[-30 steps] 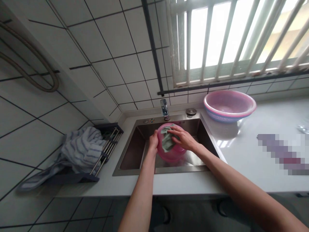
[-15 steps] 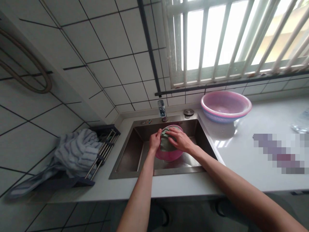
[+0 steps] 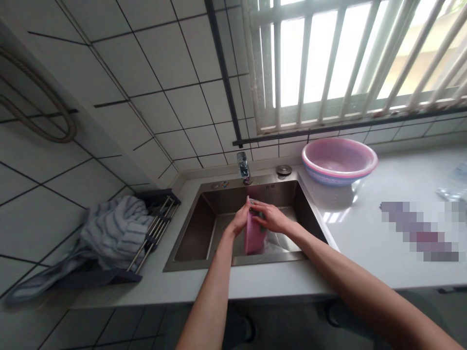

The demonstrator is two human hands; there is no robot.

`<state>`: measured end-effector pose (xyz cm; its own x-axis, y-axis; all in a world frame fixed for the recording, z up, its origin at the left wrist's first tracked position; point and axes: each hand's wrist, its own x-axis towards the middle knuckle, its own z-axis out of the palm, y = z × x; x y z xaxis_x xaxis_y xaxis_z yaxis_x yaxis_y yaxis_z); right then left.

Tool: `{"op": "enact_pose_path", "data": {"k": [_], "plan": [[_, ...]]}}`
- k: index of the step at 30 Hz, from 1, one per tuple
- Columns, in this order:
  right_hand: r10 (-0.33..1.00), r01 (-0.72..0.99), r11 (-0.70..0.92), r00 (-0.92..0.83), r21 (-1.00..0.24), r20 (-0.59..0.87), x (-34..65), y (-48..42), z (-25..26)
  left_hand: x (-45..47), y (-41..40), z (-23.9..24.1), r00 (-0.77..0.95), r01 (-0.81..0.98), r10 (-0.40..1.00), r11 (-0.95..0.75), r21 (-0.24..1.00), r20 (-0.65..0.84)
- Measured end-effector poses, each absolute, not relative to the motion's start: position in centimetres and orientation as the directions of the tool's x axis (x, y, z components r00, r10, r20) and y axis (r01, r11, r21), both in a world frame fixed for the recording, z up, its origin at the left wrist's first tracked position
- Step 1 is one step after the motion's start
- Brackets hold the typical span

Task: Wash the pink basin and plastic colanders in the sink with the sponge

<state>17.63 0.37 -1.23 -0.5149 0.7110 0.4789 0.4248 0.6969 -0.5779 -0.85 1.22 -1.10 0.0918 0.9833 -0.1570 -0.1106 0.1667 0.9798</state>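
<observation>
Centre frame, in the brushed-steel sink point(image 3: 292, 194): left hand point(image 3: 241, 221) is clasping a pink perforated plastic basket point(image 3: 254, 237) turned on edge; right hand point(image 3: 270, 218), fingers pressed together, is lying flat against its other face.

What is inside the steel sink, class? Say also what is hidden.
A pink basket stands on edge inside the sink, held between the left hand and the right hand. The basket and hands cover the sink floor behind them; no drain shows.
</observation>
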Motion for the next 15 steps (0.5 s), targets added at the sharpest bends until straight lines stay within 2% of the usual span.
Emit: {"op": "enact_pose_path", "data": {"k": [4, 7, 11, 15], "plan": [[0.645, 0.401, 0.758, -0.579, -0.514, 0.499, 15.9, -1.3, -0.4, -1.6, 1.3, -1.0, 0.095, -0.212, 0.953, 0.303, 0.929, -0.289], [0.632, 0.414, 0.771, -0.586, -0.484, 0.507, 15.8, -1.0, -0.3, -1.9, 1.4, -0.5, 0.119, -0.265, 0.949, 0.314, 0.912, -0.292], [0.705, 0.465, 0.708, -0.505, -0.531, 0.498, 17.4, 1.2, -1.0, -1.7, 1.2, 0.0, 0.249, -0.322, 0.939, 0.309, 0.895, -0.235], [0.773, 0.509, 0.634, -0.42, -0.582, 0.474, 19.2, 3.1, -1.9, -1.8, 0.9, 0.0, 0.321, -0.297, 0.913, 0.351, 0.888, -0.253]]}}
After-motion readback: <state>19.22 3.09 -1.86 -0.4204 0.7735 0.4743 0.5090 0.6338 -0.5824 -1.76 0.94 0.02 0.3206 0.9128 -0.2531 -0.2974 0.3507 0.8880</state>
